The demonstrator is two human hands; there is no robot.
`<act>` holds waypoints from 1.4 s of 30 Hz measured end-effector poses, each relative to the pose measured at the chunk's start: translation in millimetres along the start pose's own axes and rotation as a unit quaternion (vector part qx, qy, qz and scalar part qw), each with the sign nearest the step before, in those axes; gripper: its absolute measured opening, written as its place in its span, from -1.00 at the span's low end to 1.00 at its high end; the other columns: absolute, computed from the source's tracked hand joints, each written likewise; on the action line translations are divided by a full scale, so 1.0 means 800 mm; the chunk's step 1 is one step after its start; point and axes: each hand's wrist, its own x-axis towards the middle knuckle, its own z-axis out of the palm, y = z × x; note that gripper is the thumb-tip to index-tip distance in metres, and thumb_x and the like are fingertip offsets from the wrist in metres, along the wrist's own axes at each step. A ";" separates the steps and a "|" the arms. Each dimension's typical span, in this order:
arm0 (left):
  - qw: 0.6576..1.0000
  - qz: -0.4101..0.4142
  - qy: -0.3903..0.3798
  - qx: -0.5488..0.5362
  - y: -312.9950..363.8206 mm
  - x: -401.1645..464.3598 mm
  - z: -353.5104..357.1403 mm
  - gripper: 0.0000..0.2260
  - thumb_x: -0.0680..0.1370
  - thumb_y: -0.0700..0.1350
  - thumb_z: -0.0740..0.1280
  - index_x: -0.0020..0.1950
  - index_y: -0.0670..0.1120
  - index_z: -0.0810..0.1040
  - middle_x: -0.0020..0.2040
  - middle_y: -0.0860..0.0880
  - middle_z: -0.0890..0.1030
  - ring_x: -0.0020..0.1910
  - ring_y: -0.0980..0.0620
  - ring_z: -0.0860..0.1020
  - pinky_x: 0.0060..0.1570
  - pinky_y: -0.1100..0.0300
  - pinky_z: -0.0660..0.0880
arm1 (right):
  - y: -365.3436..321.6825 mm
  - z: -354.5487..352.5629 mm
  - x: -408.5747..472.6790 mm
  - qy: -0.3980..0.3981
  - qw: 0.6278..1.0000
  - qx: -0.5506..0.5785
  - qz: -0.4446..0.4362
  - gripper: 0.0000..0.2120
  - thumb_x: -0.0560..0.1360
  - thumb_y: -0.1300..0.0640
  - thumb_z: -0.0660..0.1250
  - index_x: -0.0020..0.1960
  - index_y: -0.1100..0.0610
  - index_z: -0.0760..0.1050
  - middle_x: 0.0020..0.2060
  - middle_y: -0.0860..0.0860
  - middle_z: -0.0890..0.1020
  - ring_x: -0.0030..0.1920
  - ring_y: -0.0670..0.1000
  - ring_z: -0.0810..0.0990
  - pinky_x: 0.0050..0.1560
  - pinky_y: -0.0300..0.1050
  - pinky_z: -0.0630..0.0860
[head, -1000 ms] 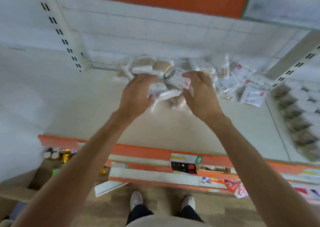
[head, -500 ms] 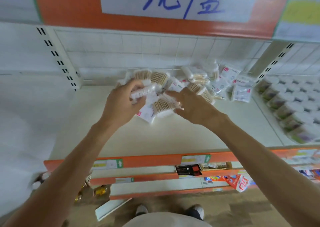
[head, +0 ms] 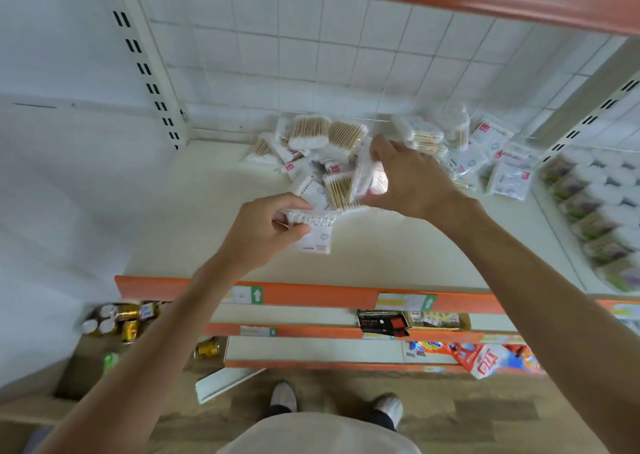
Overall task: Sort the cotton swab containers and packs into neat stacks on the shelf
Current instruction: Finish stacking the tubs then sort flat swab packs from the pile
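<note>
Moved: since half a second ago my left hand [head: 266, 226] has drawn back toward the shelf's [head: 194, 211] middle, carrying a flat swab pack [head: 311, 226].
Left fingers: curled round that pack.
Right hand [head: 407, 180]: fingers pinch a clear pack [head: 369, 176] at the heap [head: 332, 155].
Heap: jumbled against the shelf's back edge.
Around: round tubs [head: 595, 204] crowd the right edge; cans [head: 119, 318] stand below left.

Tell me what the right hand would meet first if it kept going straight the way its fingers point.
The right hand already grips a clear swab pack. Straight on, it would likely meet the heap of swab packs at the back of the shelf, though depth is unclear.
</note>
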 end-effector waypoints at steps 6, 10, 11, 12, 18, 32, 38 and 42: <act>1.000 -0.016 0.008 -0.025 -0.009 -0.019 0.023 -0.74 0.53 -0.21 0.45 0.20 -0.02 0.64 0.10 0.13 0.68 -0.02 0.14 0.66 0.05 0.20 0.60 | -0.025 0.035 -0.063 0.014 0.964 0.252 0.087 -0.45 0.40 -0.28 0.47 0.27 -0.12 0.36 -0.04 -0.12 0.55 -0.23 -0.15 0.51 -0.16 -0.23 0.45; 0.999 -0.011 0.016 -0.030 -0.020 -0.029 0.040 -0.67 0.56 -0.16 0.42 0.32 0.03 0.56 0.10 0.07 0.68 0.04 0.11 0.66 0.09 0.04 0.61 | -0.034 0.080 -0.099 0.034 0.908 0.376 0.180 -0.57 0.48 -0.12 0.48 0.24 -0.04 0.40 0.12 -0.16 0.52 -0.04 -0.19 0.55 -0.14 -0.45 0.42; 0.999 -0.008 0.022 -0.025 -0.024 -0.031 0.043 -0.67 0.57 -0.12 0.41 0.33 0.05 0.55 0.07 0.02 0.68 0.01 0.05 0.66 0.07 0.01 0.60 | -0.034 0.088 -0.107 0.044 0.902 0.387 0.185 -0.59 0.51 -0.06 0.46 0.29 -0.04 0.43 0.18 -0.13 0.52 0.00 -0.15 0.57 -0.05 -0.42 0.48; 0.999 -0.007 0.026 -0.017 -0.026 -0.033 0.046 -0.68 0.58 -0.08 0.40 0.33 0.06 0.54 0.04 -0.04 0.67 -0.01 -0.02 0.66 0.05 -0.01 0.60 | -0.035 0.094 -0.115 0.054 0.899 0.393 0.186 -0.63 0.55 0.01 0.43 0.32 -0.04 0.45 0.21 -0.10 0.54 0.02 -0.13 0.58 0.03 -0.36 0.53; 1.000 0.014 0.013 -0.012 -0.008 -0.032 0.051 -0.71 0.56 -0.12 0.45 0.26 0.04 0.58 -0.06 0.23 0.62 -0.07 0.16 0.64 -0.02 0.23 0.61 | -0.038 0.086 -0.139 0.086 0.893 0.385 0.218 -0.66 0.56 0.12 0.42 0.32 -0.05 0.53 0.15 -0.17 0.61 0.07 -0.15 0.61 0.13 -0.25 0.58; 0.996 0.027 -0.038 -0.076 0.103 -0.060 0.143 -0.73 0.54 -0.16 0.46 0.22 0.02 0.59 -0.20 0.31 0.61 -0.19 0.21 0.61 -0.10 0.41 0.49 | 0.036 0.018 -0.269 0.173 0.861 0.430 0.210 -0.74 0.55 0.18 0.43 0.16 -0.12 0.62 0.09 -0.15 0.66 0.06 -0.17 0.65 0.00 -0.32 0.57; 0.990 0.023 -0.110 -0.089 0.161 -0.064 0.243 -0.72 0.54 -0.12 0.46 0.19 0.15 0.56 -0.08 0.05 0.68 -0.10 0.07 0.65 -0.06 0.18 0.59 | 0.099 0.012 -0.371 0.221 0.820 0.447 0.280 -0.75 0.55 0.18 0.44 0.15 -0.11 0.64 0.07 -0.17 0.67 0.04 -0.11 0.67 0.03 -0.23 0.60; 0.974 0.031 -0.188 -0.119 0.209 -0.062 0.327 -0.73 0.60 -0.18 0.37 0.24 0.09 0.51 -0.02 -0.11 0.67 -0.01 -0.07 0.65 0.06 0.01 0.59 | 0.154 -0.003 -0.453 0.252 0.812 0.423 0.312 -0.76 0.55 0.21 0.43 0.15 -0.05 0.65 0.10 -0.18 0.67 0.04 -0.18 0.65 0.04 -0.31 0.56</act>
